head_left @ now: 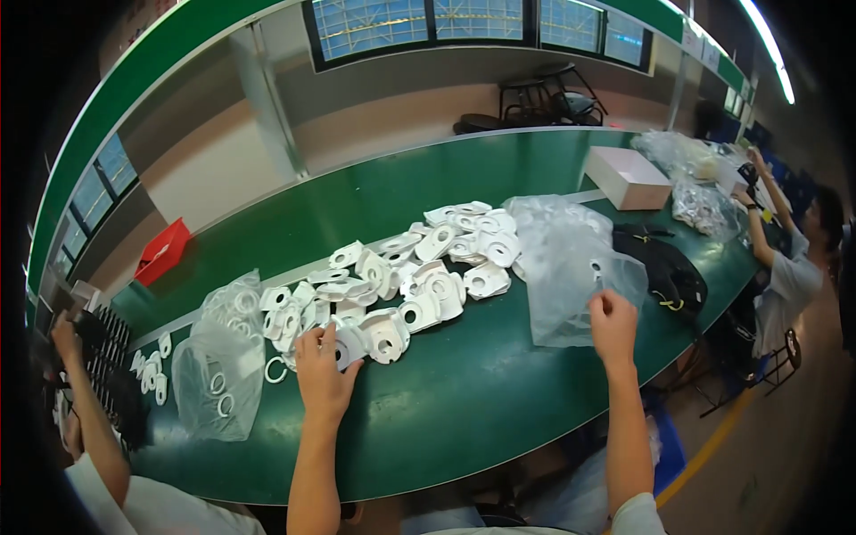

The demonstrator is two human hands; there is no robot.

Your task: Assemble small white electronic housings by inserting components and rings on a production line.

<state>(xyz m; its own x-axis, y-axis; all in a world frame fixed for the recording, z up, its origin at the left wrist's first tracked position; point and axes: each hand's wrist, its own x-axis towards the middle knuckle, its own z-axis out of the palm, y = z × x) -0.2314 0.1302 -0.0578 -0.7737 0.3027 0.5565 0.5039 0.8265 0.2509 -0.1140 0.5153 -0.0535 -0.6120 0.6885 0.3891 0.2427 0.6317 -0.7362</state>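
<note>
The person's body appeared as two bare forearms entering from the lower edge. The left hand (323,379) carried no glove, ring, watch or strap, and the forearm behind it was uncovered along its whole visible length. The right hand (613,328) was likewise bare. A short light-grey fabric sleeve edge (637,515) showed at the right upper arm near the lower edge; nothing else worn was visible.

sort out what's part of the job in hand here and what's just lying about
In hand:
left hand on white plastic parts
right hand gripping clear plastic bag

Lying about:
white box
red bin
black bag
bag of white rings
</note>
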